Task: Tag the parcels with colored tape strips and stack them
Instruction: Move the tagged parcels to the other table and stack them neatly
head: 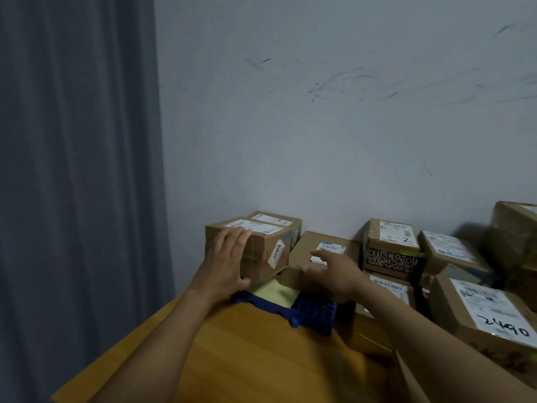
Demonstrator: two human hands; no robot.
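My left hand [229, 257] lies flat against the near face of the tilted parcel [267, 251], just above the left end of the blue tray [312, 312]; its fingers [232, 238] are straight and slightly apart, reaching up to the parcel's top edge, with the thumb at its lower edge; that parcel leans with its left side raised and carries a white label on top and a blue tape strip [290, 235] near its far right corner; a second labelled parcel [276, 219] sits right behind it, farther from the tray; my right hand [334, 274] is blurred, directly beyond the tray's right end, fingers stretched forward and spread, holding nothing I can make out, above the flat parcel [325, 245] that lies at the tray's back edge; a pale yellow sheet [273, 292] shows inside the tray; to the right of the tray stands the patterned parcel [392, 257] with a green tape strip [414, 253] on its side, on top of another box; farther right of the tray lies the parcel marked 2490 [491, 315], among more labelled boxes; the tray rests on the wooden surface [247, 353]; well to the left of the tray hangs a grey curtain [78, 170].
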